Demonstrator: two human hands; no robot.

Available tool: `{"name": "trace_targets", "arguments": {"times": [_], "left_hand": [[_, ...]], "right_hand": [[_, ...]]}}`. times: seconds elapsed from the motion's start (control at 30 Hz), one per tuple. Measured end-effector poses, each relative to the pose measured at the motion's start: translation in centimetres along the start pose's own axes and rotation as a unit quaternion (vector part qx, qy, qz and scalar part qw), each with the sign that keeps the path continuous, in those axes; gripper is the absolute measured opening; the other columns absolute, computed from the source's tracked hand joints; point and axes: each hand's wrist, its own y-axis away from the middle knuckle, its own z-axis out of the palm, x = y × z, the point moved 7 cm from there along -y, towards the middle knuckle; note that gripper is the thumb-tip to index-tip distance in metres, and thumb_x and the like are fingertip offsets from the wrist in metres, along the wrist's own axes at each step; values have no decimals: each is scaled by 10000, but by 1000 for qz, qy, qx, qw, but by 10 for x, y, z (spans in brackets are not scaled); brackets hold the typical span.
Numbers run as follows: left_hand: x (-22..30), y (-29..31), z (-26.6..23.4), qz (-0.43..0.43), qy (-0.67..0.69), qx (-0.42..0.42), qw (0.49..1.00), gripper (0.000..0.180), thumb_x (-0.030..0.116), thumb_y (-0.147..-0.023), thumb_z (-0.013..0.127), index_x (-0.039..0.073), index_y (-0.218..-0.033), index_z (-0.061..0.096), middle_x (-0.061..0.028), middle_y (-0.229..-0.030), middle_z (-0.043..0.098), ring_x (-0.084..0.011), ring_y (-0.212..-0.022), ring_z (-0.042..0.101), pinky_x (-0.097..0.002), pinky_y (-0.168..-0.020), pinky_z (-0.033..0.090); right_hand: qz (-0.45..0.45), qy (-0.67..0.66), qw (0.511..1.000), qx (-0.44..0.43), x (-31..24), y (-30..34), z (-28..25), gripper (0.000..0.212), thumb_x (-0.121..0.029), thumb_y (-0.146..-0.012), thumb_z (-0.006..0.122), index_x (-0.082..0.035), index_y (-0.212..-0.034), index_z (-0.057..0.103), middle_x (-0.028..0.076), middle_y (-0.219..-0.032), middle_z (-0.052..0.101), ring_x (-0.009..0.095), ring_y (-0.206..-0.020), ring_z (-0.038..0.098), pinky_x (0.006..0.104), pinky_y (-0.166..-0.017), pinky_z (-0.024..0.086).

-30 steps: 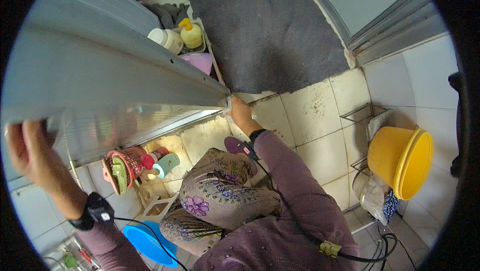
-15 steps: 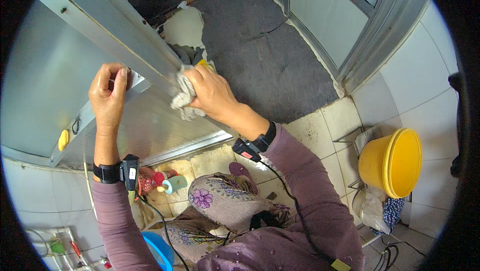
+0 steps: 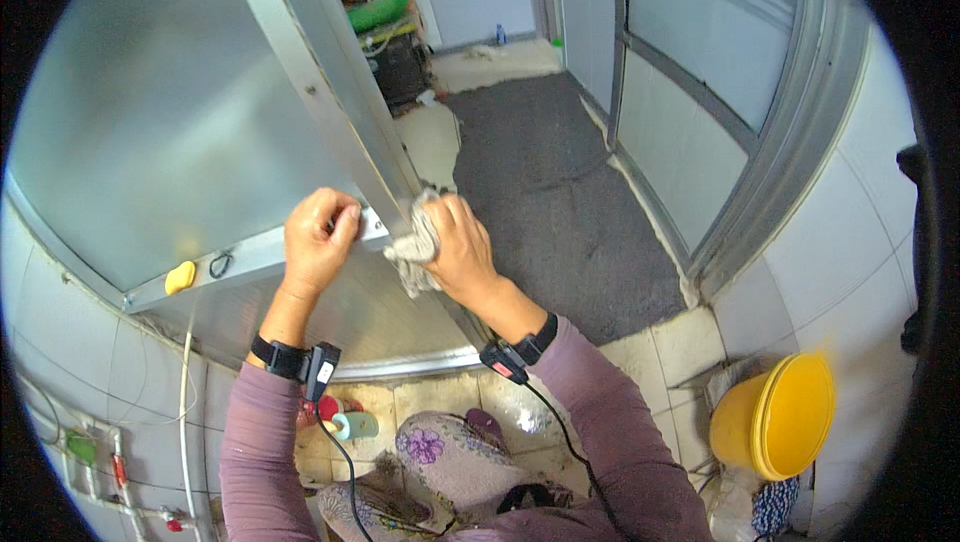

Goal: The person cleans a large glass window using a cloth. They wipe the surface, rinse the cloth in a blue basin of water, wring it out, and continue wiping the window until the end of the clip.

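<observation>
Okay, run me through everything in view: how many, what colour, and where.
Framed panel: one, silver frame, left
Cloth: one, grey-white, at the panel's edge
Soap-like piece: one, yellow, on the crossbar
Loop: one, dark, beside that piece
Mat: one, dark grey, floor beyond
Bucket: one, yellow, right
Patterned fabric: one, blue and white, below the bucket
Container: one, turquoise, floor, lower centre
Pipes: several, white, left wall
Long object: one, green, top
Slipper: one visible, purple, lower centre
Trousers: one pair, patterned beige, bottom
Wrist straps: two, black, both wrists
Left hand: one, bare, fingers curled by the crossbar
Right hand: one, bare, gripping the cloth
</observation>
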Motion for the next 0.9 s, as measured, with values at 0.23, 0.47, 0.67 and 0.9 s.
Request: {"name": "trace_targets", "arguments": {"times": [0.23, 0.47, 0.67, 0.9], "left_hand": [[-8, 3, -2, -7, -2, -3, 1000, 108, 94, -732, 613, 21, -748, 534, -124, -690, 529, -325, -639, 514, -373, -588, 427], [-7, 4, -10, -23, 18, -2, 1000, 71, 93, -773, 592, 33, -745, 566, -113, -695, 566, -295, -650, 552, -355, -593, 442], [-11, 4, -7, -38, 12, 12, 999, 123, 160, -802, 585, 46, -758, 591, -103, -697, 577, -270, -642, 567, -348, -596, 451], [-17, 4, -5, -83, 24, 18, 996, 119, 144, -826, 598, 34, -779, 591, -69, -675, 594, -170, -594, 561, -284, -575, 450]], "right_hand": [[-41, 109, 993, 22, -80, -156, -43, 532, -584, -758, 586, -59, -836, 548, 121, -789, 584, 336, -769, 582, 433, -650, 459], [22, 98, 995, -16, -37, -45, -12, 443, -371, -691, 744, -61, -943, 554, 114, -896, 558, 324, -869, 564, 418, -715, 466], [96, 85, 988, -81, 37, 78, 27, 418, -318, -713, 743, -41, -951, 540, 131, -912, 569, 335, -893, 563, 431, -748, 465], [128, 132, 934, -305, 48, 109, 21, 395, -253, -709, 747, -48, -960, 522, 134, -951, 563, 337, -912, 564, 435, -756, 463]]}}
